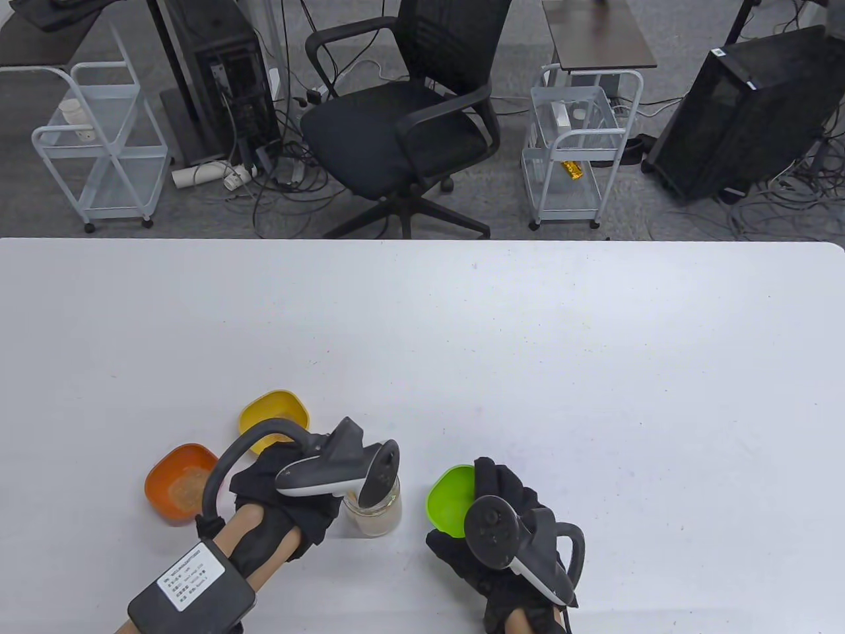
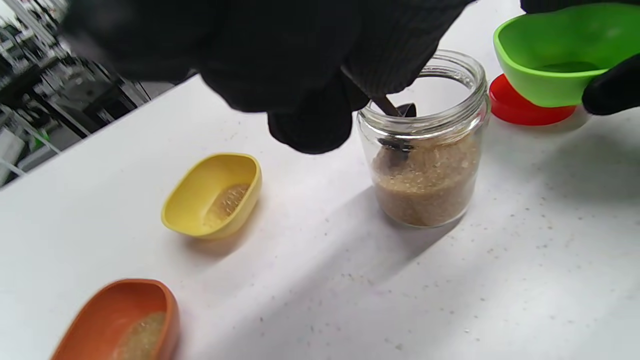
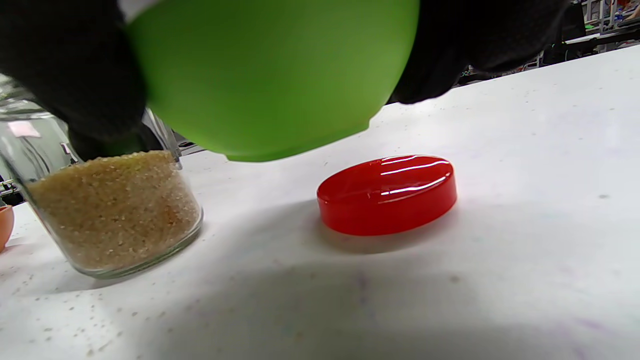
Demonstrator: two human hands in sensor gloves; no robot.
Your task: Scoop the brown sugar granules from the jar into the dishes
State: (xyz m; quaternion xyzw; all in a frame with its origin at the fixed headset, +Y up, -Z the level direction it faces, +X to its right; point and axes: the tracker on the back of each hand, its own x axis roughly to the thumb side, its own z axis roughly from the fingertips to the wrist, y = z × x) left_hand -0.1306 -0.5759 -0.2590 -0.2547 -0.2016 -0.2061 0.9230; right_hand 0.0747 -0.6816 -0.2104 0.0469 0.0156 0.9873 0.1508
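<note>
Left wrist view shows the glass jar standing upright on the white bench, its lid off, roughly half full of brown sugar granules. A dark spoon reaches down through the jar's mouth with its bowl at the sugar surface; the left hand hangs above the rim, its fingers curled and pinching the spoon's handle. Just right of the jar, the right hand holds a green dish lifted off the bench, fingers wrapped around its sides; the dish looks empty as far as its inside shows. Beneath the raised dish a red lid lies flat on the bench. Left of the jar sits a yellow dish with a little sugar in it, and nearer the left edge an orange dish also carrying some sugar. Stray granules speckle the bench around the jar.
</note>
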